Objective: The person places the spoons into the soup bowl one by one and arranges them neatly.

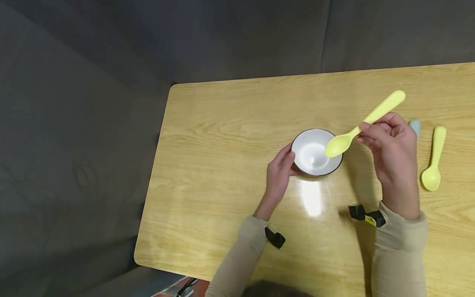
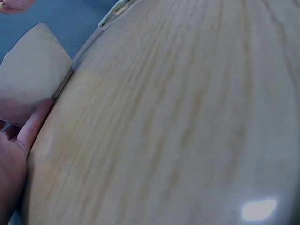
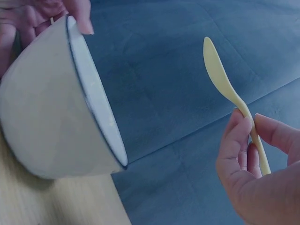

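Observation:
A white bowl with a dark rim (image 1: 313,154) stands on the wooden table, its inside facing up. My left hand (image 1: 279,173) holds it at its left side, the thumb over the rim and the fingers around the wall. In the right wrist view the bowl's pale outer wall (image 3: 51,108) shows, tapering to its base. My right hand (image 1: 397,154) pinches a yellow spoon (image 1: 386,106) by the handle between thumb and fingers. Its bowl end overlaps the right part of the bowl in the head view; the right wrist view shows the spoon (image 3: 216,72) raised beside the rim.
A second yellow spoon (image 1: 431,178) lies on the table (image 1: 222,136) to the right of my right hand. Partly hidden behind that hand is a light blue object's rounded end (image 1: 415,126). Dark grey cloth (image 1: 241,37) hangs beyond the table's far and left edges.

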The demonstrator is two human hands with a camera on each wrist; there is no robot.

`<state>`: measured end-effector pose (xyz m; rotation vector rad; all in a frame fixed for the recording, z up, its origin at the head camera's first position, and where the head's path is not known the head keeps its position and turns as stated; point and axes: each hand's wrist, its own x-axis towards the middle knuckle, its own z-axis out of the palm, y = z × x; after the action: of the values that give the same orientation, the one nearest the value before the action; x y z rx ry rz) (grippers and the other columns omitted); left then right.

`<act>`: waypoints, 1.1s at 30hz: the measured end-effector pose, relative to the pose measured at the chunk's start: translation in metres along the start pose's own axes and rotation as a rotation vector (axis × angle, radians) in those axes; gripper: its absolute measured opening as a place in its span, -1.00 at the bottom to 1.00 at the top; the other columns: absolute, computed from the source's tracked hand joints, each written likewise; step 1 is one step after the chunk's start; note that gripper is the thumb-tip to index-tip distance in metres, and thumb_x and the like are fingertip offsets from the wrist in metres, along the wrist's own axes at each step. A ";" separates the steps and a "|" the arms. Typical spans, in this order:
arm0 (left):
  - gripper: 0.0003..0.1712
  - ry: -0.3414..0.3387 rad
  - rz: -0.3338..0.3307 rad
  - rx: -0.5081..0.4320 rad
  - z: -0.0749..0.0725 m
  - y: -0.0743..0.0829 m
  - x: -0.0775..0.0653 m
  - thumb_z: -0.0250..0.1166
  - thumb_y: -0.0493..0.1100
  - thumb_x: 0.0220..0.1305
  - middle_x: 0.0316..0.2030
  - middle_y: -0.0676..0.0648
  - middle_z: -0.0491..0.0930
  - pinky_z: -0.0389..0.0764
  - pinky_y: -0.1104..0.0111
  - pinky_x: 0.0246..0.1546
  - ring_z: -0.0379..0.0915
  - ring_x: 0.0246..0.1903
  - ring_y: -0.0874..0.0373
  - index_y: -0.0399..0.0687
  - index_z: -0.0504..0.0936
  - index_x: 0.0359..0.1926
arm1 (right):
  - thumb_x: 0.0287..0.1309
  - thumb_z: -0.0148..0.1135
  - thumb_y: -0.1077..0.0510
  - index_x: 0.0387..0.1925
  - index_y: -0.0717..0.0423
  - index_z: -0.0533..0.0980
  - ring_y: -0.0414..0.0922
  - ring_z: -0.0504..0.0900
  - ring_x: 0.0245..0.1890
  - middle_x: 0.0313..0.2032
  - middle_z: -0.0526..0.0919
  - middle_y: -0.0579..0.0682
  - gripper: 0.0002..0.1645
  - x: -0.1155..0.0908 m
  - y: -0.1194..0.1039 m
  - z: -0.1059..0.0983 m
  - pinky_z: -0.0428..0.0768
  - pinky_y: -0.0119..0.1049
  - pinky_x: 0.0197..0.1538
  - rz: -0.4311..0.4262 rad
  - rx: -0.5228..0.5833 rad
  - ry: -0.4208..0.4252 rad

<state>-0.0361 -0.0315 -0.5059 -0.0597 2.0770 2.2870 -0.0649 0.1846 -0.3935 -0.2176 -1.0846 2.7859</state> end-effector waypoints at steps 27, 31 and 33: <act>-0.51 -0.007 -0.008 0.018 -0.016 0.010 -0.008 0.04 -0.12 0.65 0.27 -0.24 0.57 0.84 0.15 -0.24 0.71 -0.18 -0.27 -0.30 0.44 0.42 | 0.15 0.20 0.69 -0.34 0.45 0.53 -0.02 0.74 -0.58 -0.50 0.72 0.22 -0.81 -0.008 0.020 0.005 0.77 -0.31 -0.47 0.095 -0.046 -0.013; -0.52 0.000 -0.015 0.018 -0.015 0.011 -0.008 0.04 -0.13 0.65 0.27 -0.24 0.57 0.83 0.14 -0.23 0.69 -0.16 -0.33 -0.28 0.45 0.41 | 0.15 0.21 0.69 -0.33 0.44 0.52 -0.03 0.74 -0.57 -0.50 0.73 0.21 -0.80 -0.007 0.021 0.003 0.78 -0.33 -0.46 0.110 -0.057 -0.015; -0.52 0.002 -0.017 0.012 -0.016 0.012 -0.009 0.04 -0.13 0.65 0.26 -0.24 0.58 0.83 0.14 -0.23 0.69 -0.17 -0.32 -0.27 0.46 0.41 | 0.15 0.21 0.69 -0.33 0.43 0.52 -0.04 0.74 -0.57 -0.50 0.73 0.21 -0.80 -0.007 0.022 0.002 0.78 -0.33 -0.45 0.120 -0.062 -0.014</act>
<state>-0.0284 -0.0483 -0.4953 -0.0784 2.0833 2.2651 -0.0605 0.1661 -0.4069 -0.2791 -1.2013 2.8645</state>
